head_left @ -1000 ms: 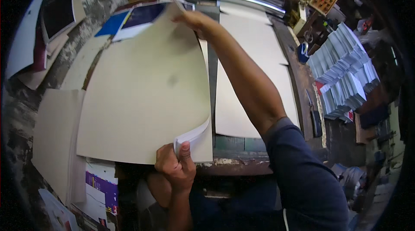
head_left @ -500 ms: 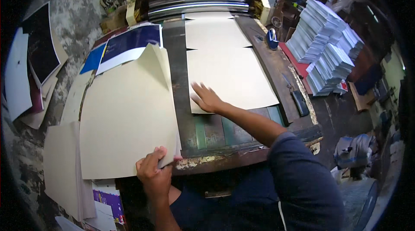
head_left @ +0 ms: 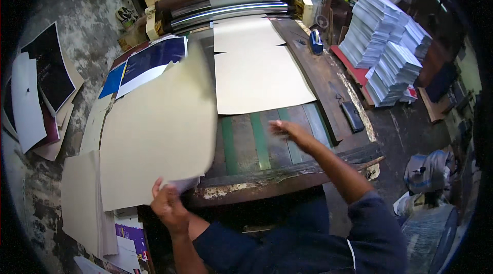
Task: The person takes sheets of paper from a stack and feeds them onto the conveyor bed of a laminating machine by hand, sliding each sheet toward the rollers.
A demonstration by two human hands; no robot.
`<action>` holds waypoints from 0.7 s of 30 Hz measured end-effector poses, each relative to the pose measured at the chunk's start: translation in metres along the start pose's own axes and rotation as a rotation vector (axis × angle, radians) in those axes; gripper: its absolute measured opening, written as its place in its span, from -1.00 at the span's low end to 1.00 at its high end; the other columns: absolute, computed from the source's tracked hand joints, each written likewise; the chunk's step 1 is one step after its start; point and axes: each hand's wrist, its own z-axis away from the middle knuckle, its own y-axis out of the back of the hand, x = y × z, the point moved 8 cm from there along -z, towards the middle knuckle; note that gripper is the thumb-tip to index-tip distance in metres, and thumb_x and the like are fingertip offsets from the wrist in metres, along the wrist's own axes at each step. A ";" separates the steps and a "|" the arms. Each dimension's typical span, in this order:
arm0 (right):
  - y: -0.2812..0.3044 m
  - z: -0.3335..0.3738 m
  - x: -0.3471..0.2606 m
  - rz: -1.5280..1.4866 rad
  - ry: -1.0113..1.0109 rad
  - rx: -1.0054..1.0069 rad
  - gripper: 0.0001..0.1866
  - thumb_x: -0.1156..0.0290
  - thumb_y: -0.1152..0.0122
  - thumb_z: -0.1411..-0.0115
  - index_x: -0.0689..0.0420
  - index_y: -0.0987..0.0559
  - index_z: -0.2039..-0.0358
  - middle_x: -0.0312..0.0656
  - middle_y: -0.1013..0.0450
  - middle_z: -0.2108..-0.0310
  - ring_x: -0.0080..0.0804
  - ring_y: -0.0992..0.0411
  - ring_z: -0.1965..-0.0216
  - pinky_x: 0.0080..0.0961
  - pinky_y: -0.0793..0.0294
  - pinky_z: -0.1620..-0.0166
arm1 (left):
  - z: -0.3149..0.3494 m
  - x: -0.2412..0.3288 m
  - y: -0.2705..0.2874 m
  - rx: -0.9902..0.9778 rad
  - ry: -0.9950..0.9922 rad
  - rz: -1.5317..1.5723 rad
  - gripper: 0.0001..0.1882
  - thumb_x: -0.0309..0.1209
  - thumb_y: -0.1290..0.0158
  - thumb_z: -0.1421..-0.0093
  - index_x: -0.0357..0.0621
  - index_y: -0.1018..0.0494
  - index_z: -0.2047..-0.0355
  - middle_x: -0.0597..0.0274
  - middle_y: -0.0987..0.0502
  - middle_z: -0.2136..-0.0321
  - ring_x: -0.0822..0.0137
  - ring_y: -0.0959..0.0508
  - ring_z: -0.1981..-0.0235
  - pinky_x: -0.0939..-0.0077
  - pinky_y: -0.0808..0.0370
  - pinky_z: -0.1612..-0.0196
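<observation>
The near edge of a large cream paper sheet (head_left: 154,135) is pinched in my left hand (head_left: 170,206). That sheet lies over a stack on the left, and its right side is lifted and curled, blurred by motion. My right hand (head_left: 288,131) hangs in the air over the striped feed table (head_left: 244,151), fingers stretched out and nothing in them. Beyond it, other cream sheets (head_left: 262,81) lie end to end on the feed table, leading up to the shiny metal roller (head_left: 231,13) of a machine.
Printed dark-blue sheets (head_left: 156,61) lie behind the left stack. More cream sheets (head_left: 82,204) stand out at the lower left. A blue tape dispenser (head_left: 316,43) and a dark case (head_left: 352,116) rest along the right ledge. Tall paper stacks (head_left: 377,30) stand farther right.
The sheets on the feed table have moved away toward the roller. My right hand has left them and drawn back to the right. The left stack's top sheet has lifted along its right side.
</observation>
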 end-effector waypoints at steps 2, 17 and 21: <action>-0.049 0.034 -0.033 -0.446 0.056 -0.258 -0.19 -0.23 0.03 -0.19 0.23 -0.30 -0.18 0.01 -0.45 0.05 -0.22 -0.44 0.07 -0.20 -0.39 -0.03 | -0.002 0.015 -0.024 -0.309 -0.179 0.128 -0.61 -0.12 0.02 -0.28 -0.17 -0.60 0.42 0.05 -0.61 0.43 0.02 -0.53 0.09 -0.06 -0.11 -0.21; -0.134 0.140 0.118 -0.845 -0.312 0.042 -0.57 0.11 0.08 -0.35 0.22 -0.29 -0.02 -0.06 -0.44 0.36 -0.47 -0.36 0.52 -0.32 -0.51 0.35 | 0.000 -0.010 -0.057 -0.749 -0.288 -0.531 -0.03 0.24 -0.09 0.00 -0.08 -0.13 -0.29 0.10 -0.10 -0.31 0.02 0.02 -0.37 -0.06 0.16 -0.34; -0.135 0.129 0.129 -0.897 -0.378 0.114 -0.57 0.09 0.16 -0.38 0.20 -0.30 -0.02 -0.07 -0.46 0.37 -0.52 -0.33 0.55 -0.30 -0.51 0.30 | -0.006 -0.022 -0.050 -0.729 -0.206 -0.367 -0.20 0.16 0.00 -0.15 -0.11 -0.21 -0.25 0.11 -0.18 -0.28 0.05 -0.05 -0.35 0.00 0.16 -0.34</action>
